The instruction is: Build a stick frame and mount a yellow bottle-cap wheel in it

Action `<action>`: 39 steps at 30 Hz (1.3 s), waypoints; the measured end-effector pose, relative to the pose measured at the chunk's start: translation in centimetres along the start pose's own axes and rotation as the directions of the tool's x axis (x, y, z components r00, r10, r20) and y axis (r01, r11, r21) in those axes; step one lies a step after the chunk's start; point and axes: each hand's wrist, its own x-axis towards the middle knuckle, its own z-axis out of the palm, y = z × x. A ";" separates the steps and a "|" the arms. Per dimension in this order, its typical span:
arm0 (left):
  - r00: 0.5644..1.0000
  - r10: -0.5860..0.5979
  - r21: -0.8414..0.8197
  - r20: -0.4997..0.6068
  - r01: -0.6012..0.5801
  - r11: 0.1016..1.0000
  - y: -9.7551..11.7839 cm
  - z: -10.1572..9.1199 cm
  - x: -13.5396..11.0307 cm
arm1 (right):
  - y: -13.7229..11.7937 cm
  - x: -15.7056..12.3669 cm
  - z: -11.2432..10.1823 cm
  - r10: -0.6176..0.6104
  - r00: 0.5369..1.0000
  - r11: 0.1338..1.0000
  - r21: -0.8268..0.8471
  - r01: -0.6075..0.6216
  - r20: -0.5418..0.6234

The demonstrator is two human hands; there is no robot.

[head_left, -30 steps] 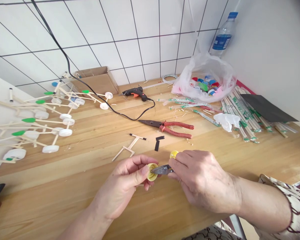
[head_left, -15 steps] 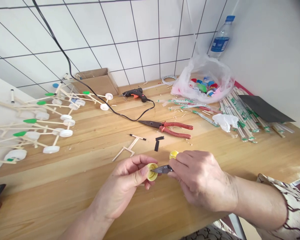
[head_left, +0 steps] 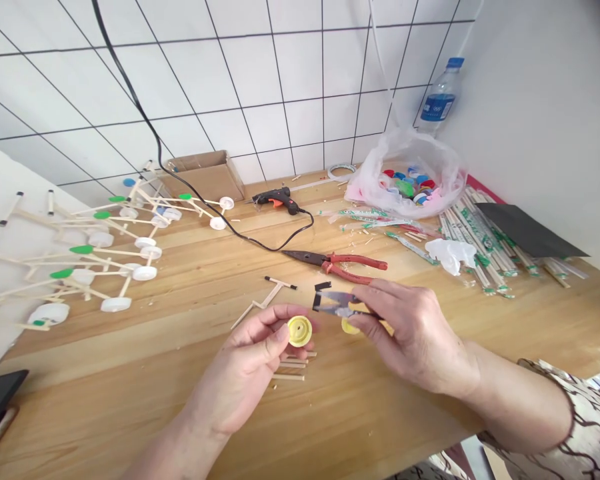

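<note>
Now, over the wooden table, our right hand has drawn back, closed round the small cutters, tips clear at the yellow cap's 2 o'clock; left hand pinches that cap, hollow side up; the poking stroke looks finished

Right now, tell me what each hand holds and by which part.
The left hand pinches the yellow cap by its rim, between thumb and fingertips. The right hand grips the small snips by the handle end, blades pointing toward the cap.
</note>
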 end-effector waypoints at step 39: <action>0.996 0.094 -0.202 -0.011 -0.094 0.975 1.3 -0.4 0.2 | 3.1 2.5 -2.1 0.459 0.872 0.861 -0.324 -0.391 0.168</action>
